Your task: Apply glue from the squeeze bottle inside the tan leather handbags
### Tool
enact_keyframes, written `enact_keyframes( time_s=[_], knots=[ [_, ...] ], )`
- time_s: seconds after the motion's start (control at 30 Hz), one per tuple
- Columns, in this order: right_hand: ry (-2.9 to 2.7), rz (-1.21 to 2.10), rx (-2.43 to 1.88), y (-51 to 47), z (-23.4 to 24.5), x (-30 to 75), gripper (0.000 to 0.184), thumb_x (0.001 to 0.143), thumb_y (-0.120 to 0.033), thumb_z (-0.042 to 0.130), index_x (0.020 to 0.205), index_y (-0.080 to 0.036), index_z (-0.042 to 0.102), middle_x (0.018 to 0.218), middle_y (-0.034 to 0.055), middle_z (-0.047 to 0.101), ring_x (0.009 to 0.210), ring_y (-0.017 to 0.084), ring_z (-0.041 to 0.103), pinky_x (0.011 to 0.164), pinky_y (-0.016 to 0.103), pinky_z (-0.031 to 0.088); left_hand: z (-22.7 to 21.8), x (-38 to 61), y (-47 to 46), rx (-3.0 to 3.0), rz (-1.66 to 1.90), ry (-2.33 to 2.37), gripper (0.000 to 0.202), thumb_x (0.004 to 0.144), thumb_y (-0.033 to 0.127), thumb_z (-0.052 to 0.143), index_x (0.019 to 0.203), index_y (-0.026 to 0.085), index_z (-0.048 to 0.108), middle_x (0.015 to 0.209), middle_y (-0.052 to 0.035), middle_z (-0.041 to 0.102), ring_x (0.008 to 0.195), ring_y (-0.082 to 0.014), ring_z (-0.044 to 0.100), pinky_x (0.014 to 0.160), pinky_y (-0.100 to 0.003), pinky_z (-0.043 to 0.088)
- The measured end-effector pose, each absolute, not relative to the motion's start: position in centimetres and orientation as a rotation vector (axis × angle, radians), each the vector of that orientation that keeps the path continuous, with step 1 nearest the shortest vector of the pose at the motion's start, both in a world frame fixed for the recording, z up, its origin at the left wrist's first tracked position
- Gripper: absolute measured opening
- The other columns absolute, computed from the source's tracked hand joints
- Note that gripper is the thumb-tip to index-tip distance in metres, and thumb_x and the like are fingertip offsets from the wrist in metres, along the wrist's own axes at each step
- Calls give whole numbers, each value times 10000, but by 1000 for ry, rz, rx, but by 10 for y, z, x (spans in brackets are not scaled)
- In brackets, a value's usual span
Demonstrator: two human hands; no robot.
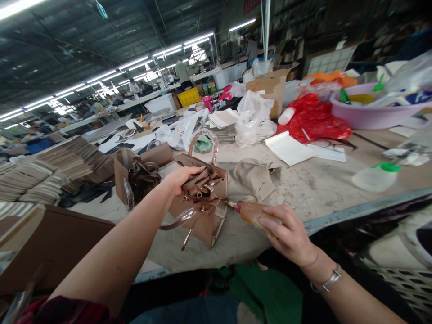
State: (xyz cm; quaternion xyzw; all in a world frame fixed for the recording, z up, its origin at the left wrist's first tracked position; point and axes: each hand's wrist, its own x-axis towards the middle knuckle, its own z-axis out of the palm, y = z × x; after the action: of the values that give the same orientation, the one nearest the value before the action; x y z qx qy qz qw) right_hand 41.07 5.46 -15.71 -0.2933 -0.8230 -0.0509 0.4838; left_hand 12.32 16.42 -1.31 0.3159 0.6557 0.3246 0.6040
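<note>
A brown handbag (199, 221) lies tilted on the work table, its plastic-wrapped handles (204, 133) sticking out. My left hand (185, 176) grips the bag's upper part, thumb stretched along it. Inside the opening, folded brown layers and small gold-coloured fittings show. My right hand (286, 229) is closed around an amber squeeze bottle (251, 213) that looks like a glue bottle, with a red collar and a thin nozzle. The nozzle points left, and its tip is at the bag's side edge; whether it touches, I cannot tell. Another brown bag (126, 173) stands behind my left forearm.
A grey cloth (253, 177) lies behind the handbag. White paper pads (288, 148), eyeglasses (335, 143), a green-capped bottle (376, 177) and a pink basin (364, 112) are to the right. Stacked brown panels (76, 157) fill the left. The table's front edge (337, 216) runs near my right hand.
</note>
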Motion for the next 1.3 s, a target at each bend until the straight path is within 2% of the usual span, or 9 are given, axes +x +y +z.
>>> enact_keyframes(
  time_s=[0.3,0.57,0.83,1.07,1.3],
  knots=[
    [-2110,3,-758,51,-171,400,256,894,-90,537,1086,-218,647,1057,100,606,870,203,583,708,337,543,-11,125,163,732,746,1505,217,846,221,640,694,105,743,615,-107,734,466,-238,682,434,-338,589],
    [-1989,-95,-727,60,-152,407,326,872,-60,551,1151,-214,619,1113,120,587,960,243,593,759,390,545,-16,123,167,756,730,1500,228,860,229,622,709,112,748,635,-100,741,480,-231,689,450,-337,598],
    [-1858,-157,-753,72,-142,409,392,847,-42,599,1185,-240,599,1136,113,561,966,248,574,775,423,535,-19,121,170,759,732,1511,237,870,212,604,735,82,750,656,-122,745,499,-241,700,479,-350,610],
    [-1983,-38,-799,63,-160,406,322,872,-55,568,1166,-187,577,1115,136,561,957,247,580,735,382,549,-16,121,168,754,725,1490,244,869,212,608,707,93,746,614,-116,730,455,-241,681,416,-340,586],
    [-2010,140,-832,58,-170,395,238,920,-166,635,1147,-201,574,1072,115,563,930,223,579,738,358,559,-21,116,170,745,737,1482,190,830,221,665,740,82,757,666,-131,753,497,-255,705,464,-344,607]
  ],
)
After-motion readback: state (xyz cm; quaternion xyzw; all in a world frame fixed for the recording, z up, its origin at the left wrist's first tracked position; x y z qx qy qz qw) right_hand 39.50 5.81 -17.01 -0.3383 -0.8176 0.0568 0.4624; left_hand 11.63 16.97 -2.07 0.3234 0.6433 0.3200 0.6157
